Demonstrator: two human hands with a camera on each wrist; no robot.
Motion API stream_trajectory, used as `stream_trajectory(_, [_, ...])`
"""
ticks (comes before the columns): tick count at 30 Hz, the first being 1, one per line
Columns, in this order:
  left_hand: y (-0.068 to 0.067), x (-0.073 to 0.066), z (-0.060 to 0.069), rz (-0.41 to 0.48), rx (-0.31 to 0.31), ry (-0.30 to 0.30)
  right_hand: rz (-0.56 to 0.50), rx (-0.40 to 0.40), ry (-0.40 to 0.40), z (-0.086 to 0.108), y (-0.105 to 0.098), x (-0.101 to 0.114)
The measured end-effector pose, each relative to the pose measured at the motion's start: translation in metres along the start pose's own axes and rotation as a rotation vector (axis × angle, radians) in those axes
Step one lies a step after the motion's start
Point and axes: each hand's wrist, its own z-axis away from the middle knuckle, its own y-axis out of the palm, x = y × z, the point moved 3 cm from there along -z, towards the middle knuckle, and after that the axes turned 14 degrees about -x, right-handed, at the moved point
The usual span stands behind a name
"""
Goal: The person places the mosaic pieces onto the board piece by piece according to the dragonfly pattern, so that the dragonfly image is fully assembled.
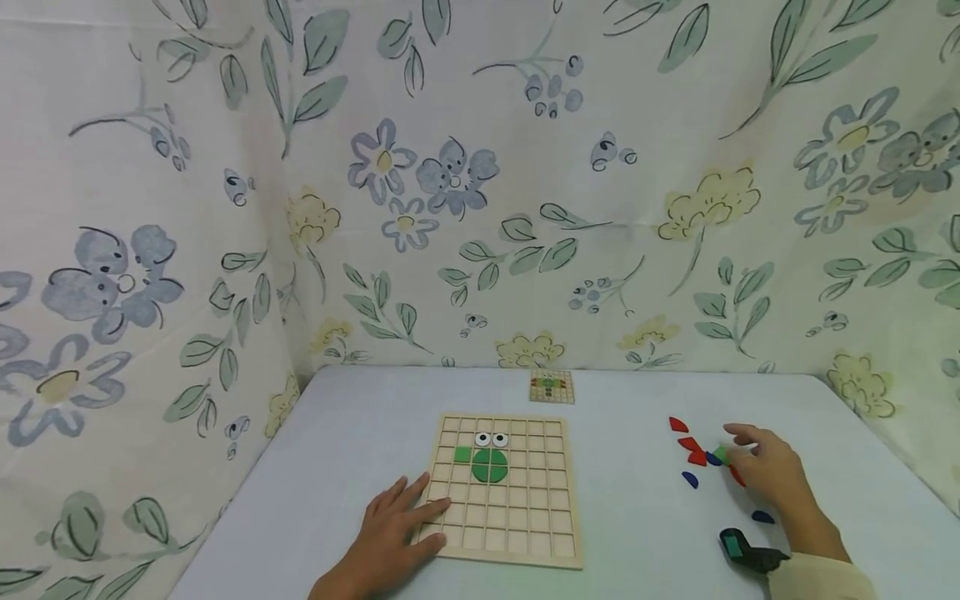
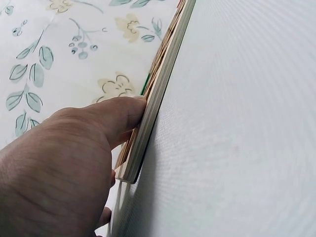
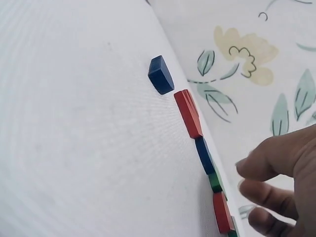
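The white table (image 1: 630, 508) is supporting the grid board (image 1: 528, 521). The left hand (image 1: 392, 533) is resting on the board's left edge, fingers extended, not gripping. The right hand (image 1: 771, 473) is hovering beside the loose coloured pieces (image 1: 697, 458), fingers parted, visibly holding nothing.

Grid board (image 1: 517, 518): matt wood | blue piece (image 3: 161, 79): smooth | tabletop (image 1: 630, 517): matt, fine-textured | backdrop (image 1: 645, 100): cloth
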Motion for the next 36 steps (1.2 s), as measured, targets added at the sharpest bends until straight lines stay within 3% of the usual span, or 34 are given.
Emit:
stream_trajectory(6, [0.000,0.000,0.000,0.005,0.006,-0.005,0.059,0.030,-0.040,0.001,0.009,-0.008])
stream_trajectory(13, [0.001,0.001,0.000,0.013,0.011,-0.011,0.136,-0.007,-0.087,0.002,0.012,-0.006])
stream_trajectory(24, [0.000,0.002,-0.001,0.000,0.009,-0.012,0.196,0.010,-0.069,-0.001,0.013,0.000])
stream_trajectory(29, [-0.001,0.002,0.000,0.014,0.016,-0.018,0.145,-0.085,-0.093,0.000,0.004,0.014])
stream_trajectory(36, [0.000,0.001,0.000,0.020,0.026,-0.024,0.030,-0.181,-0.171,0.007,-0.019,0.050])
